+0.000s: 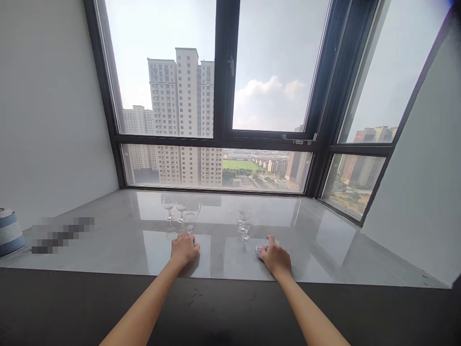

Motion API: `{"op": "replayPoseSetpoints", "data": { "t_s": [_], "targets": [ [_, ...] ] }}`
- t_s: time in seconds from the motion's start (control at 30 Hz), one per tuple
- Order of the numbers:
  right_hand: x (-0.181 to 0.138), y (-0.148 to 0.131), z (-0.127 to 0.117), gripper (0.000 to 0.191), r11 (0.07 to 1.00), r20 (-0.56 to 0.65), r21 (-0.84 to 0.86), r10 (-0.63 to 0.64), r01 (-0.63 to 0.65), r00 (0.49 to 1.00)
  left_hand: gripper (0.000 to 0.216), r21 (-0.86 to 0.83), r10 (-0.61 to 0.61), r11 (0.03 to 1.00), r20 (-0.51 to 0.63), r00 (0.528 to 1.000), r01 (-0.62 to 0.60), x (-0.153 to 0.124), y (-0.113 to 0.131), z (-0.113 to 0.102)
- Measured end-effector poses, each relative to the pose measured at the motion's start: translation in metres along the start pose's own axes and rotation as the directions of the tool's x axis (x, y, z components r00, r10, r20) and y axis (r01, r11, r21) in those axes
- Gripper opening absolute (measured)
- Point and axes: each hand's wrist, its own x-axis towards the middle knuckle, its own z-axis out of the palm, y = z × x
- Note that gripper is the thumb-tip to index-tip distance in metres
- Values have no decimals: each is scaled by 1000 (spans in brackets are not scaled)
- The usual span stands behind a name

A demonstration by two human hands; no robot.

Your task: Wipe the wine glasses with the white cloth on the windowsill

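My left hand (185, 250) rests low over the sill, its fingers curled round something mostly hidden; only a small greyish edge shows at its right side. Just beyond it stands a clear glass vessel (189, 219) with a thin stick leaning up from it. Two stemmed glasses (181, 207) stand upright farther back on the left. My right hand (278, 258) is closed on a crumpled white cloth or tissue (258, 252), pressed near the sill surface. To its left, apart from the hand, stemmed glasses (246, 225) stand close together, overlapping in view.
The glossy grey windowsill (118, 245) carries strong reflections, and its front edge runs below my hands. At the far left stands a blue-and-white round container (10, 231) beside a blurred patch. A dark-framed window (225, 142) with a handle (231, 66) rises behind, with white walls either side.
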Motion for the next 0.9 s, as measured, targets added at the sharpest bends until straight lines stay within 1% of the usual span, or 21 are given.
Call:
{"op": "replayPoseSetpoints", "data": {
  "t_s": [0.1, 0.2, 0.37, 0.53, 0.73, 0.9],
  "targets": [
    [0, 0, 2, 39, 1000, -1, -5, 15, -15, 1000, 32, -22, 50, 998, -75, 996, -52, -11, 18, 4],
    [1, 1, 4, 38, 1000, -5, -5, 15, -15, 1000, 30, -44, 47, 998, -133, 990, -54, -18, 24, 8],
    [-1, -1, 2, 37, 999, 12, -29, 27, -27, 1000, 29, -94, 8, 995, -115, 993, -19, -21, 21, 5],
    [-1, -2, 1, 34, 999, 16, -34, 29, -29, 999, 28, -101, -8, 995, -121, 993, -5, -21, 21, 3],
    [0, 0, 3, 34, 999, 20, -30, 30, -29, 999, 28, -82, 0, 996, -187, 982, -16, -22, 20, 8],
    [0, 1, 3, 34, 999, 23, -40, 23, -22, 999, 30, -74, -12, 997, -144, 990, 1, -20, 20, 15]
  ]
}}
